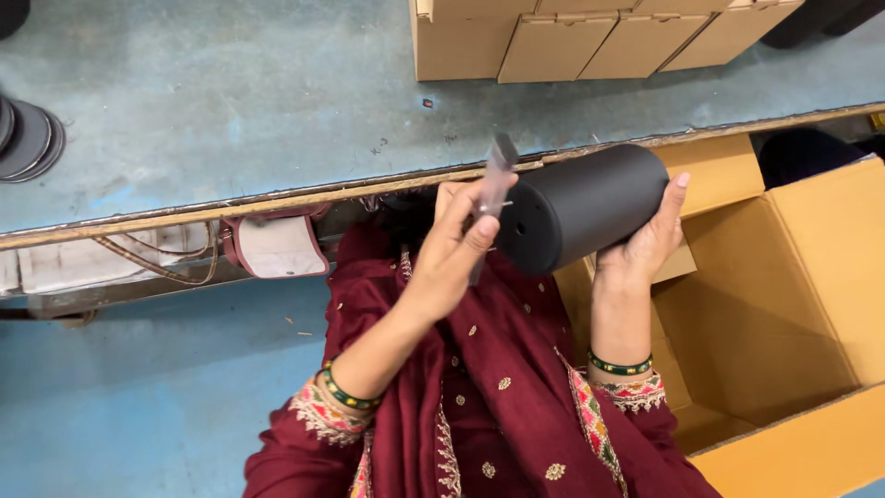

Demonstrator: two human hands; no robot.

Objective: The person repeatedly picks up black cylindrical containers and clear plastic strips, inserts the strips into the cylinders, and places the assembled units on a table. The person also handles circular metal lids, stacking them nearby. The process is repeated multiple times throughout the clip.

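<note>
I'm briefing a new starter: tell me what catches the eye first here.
A matte black cylinder at centre, gripped by the right hand over an open cardboard box. The left hand holds a thin grey tool against the cylinder's end. Closed cartons stand on the blue-green table beyond.

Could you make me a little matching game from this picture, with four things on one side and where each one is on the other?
Things:
1. black cylinder
2. thin grey tool
3. open cardboard box
4. small closed cartons

Places:
A. on the blue-green table at the top
B. held in the left hand
C. at the lower right, beside the person
D. held in the right hand

Pairs: 1-D, 2-B, 3-C, 4-A
</note>
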